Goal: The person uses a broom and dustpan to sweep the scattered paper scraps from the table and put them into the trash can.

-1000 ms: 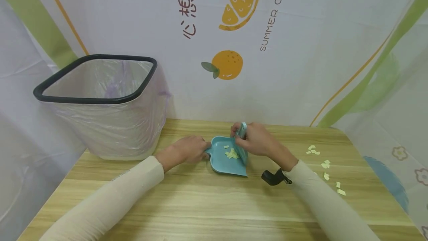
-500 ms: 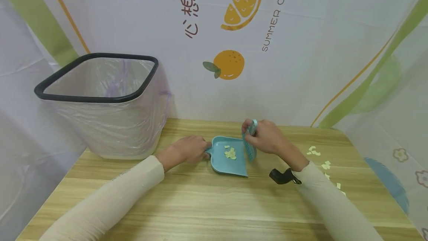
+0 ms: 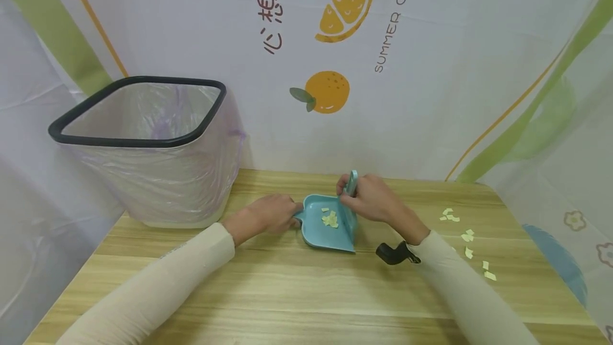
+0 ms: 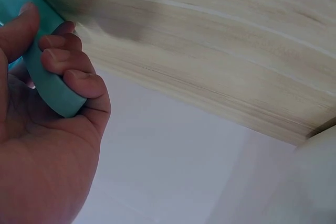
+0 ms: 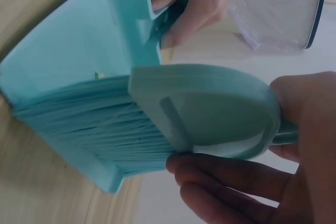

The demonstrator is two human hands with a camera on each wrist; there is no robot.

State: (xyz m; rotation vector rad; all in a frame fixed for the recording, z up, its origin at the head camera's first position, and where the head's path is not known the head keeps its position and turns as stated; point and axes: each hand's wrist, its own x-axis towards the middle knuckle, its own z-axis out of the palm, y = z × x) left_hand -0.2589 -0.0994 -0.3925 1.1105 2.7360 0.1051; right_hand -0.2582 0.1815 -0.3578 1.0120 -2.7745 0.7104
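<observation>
- The left hand [image 3: 279,214] is clamped on the handle of the dustpan [image 3: 318,233], fingers curled round it.
- The right hand [image 3: 369,198] grips the brush [image 5: 205,111] by its handle; the two hands are apart, the pan between them.
- The dustpan rests on the tabletop [image 3: 287,302], nearer the far edge than the near side, its open lip facing right.
- The brush's bristles meet the pan along that lip and cover part of it.
- A small cluster of paper scraps [image 3: 330,219] lies inside the pan, left of the bristles.
- Loose scraps [image 3: 448,216] trail beyond the right wrist toward the tabletop's right edge, some just beside the sleeve [image 3: 460,281].
- The lined bin [image 3: 129,143] stands at the far left corner, its mouth well above the pan.
- A narrow strip of wood separates pan from far edge; a broad stretch runs between the forearms.
</observation>
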